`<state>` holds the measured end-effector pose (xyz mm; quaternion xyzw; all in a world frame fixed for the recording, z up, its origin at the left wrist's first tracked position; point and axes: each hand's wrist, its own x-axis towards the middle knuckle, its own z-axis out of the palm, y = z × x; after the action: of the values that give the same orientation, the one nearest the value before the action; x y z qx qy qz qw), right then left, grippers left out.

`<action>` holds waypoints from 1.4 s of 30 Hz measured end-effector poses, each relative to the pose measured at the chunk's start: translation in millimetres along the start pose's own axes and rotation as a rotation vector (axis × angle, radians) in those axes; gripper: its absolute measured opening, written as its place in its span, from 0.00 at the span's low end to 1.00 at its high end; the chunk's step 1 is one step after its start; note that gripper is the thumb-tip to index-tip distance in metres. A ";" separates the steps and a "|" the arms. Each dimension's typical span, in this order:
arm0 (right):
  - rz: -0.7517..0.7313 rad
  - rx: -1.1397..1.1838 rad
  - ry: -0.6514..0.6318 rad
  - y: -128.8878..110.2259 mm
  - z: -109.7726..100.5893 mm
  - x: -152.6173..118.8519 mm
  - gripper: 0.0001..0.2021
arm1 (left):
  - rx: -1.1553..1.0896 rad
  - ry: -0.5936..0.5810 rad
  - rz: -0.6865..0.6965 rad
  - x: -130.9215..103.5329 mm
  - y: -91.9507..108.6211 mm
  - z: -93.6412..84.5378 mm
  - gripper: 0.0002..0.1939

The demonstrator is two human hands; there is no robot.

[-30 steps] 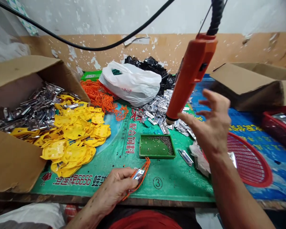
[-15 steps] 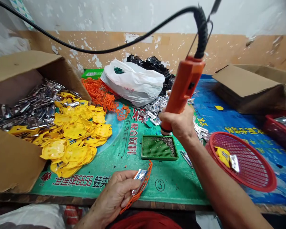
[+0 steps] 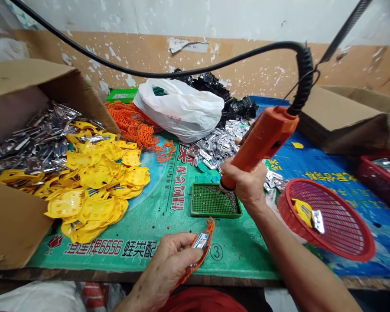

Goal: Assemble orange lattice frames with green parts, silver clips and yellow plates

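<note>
My left hand [image 3: 173, 264], low in the middle, pinches a shiny metal piece [image 3: 200, 241] together with an orange plastic part [image 3: 209, 232] near the table's front edge. My right hand [image 3: 249, 182] is wrapped round an orange power screwdriver [image 3: 263, 136], which tilts with its black-and-white tip down over the green tray [image 3: 199, 214]. Small dark screws lie in the tray, mostly on its right side. Whether the tip touches them is too small to tell.
An open carton [image 3: 13, 225] with metal pieces and yellow parts [image 3: 97, 175] is on the left. Behind are orange parts [image 3: 130, 123], a white bag [image 3: 178, 110] and metal pieces [image 3: 224, 138]. A red basket [image 3: 367, 242] and another carton [image 3: 341, 117] stand right.
The screwdriver has tilted further right at its top, and its tip has come lower over the tray. My left hand has moved slightly right with its two pieces. The view has shifted a little.
</note>
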<state>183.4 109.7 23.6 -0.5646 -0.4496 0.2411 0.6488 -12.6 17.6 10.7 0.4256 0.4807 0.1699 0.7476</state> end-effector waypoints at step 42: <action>-0.006 -0.030 -0.007 -8.7 1.1 -4.3 0.10 | -0.067 -0.023 0.024 8.2 -7.7 0.3 0.09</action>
<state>178.7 104.6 30.4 -0.5723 -0.4570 0.2343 0.6393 -9.6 18.5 -0.2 0.4082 0.4611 0.1900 0.7646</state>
